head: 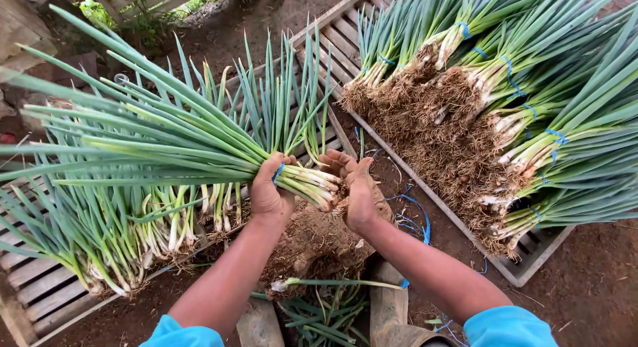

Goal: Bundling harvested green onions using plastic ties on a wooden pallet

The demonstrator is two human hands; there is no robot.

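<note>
Tied onion bundles [505,101] lie stacked on a wooden pallet [531,254] at right, roots facing inward, each bound with blue string. Loose onions [119,234] rest on a second pallet [40,287] at left. Blue strings [415,211] and green trimmings [325,314] lie on the bare soil [591,287] between.

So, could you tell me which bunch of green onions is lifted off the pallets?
The bunch gripped in the left hand; the others lie on the wooden pallets.

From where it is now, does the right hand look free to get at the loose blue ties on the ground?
Probably yes. The right hand only cups the root end of the bunch gripped by the left hand; the blue ties lie uncovered on the soil just beside it.
</note>
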